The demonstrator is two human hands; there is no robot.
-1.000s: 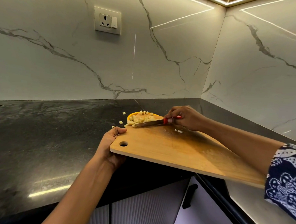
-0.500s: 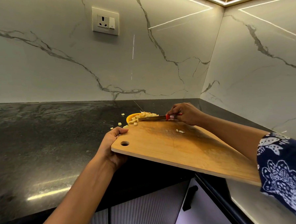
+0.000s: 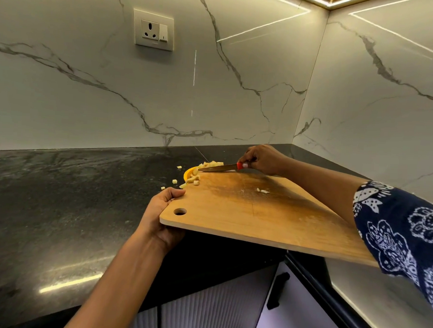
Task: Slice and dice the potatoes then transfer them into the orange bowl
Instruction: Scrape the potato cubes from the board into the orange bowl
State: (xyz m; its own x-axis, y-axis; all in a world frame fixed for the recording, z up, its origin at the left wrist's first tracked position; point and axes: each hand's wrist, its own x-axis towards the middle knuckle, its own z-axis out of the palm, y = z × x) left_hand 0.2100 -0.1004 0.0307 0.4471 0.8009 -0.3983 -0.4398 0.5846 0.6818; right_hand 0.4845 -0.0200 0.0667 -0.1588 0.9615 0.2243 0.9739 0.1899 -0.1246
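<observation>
- Left hand point(image 3: 165, 216) gripped near corner of wooden cutting board point(image 3: 270, 221), curled round edge beside hanging hole.
- Board was held above black countertop point(image 3: 58, 193), far end over orange bowl point(image 3: 188, 173).
- Few potato scraps point(image 3: 263, 190) lay mid-board.
- Right hand point(image 3: 263, 160) was closed round red handle of knife point(image 3: 219, 167); blade tip was against diced potatoes point(image 3: 210, 163) at board's far edge.
- Dice were heaped at edge and in bowl; bowl was mostly hidden behind board.
- Stray cubes point(image 3: 175, 181) lay on countertop beside bowl.
- Wall socket point(image 3: 154, 30) was on marble wall behind.
</observation>
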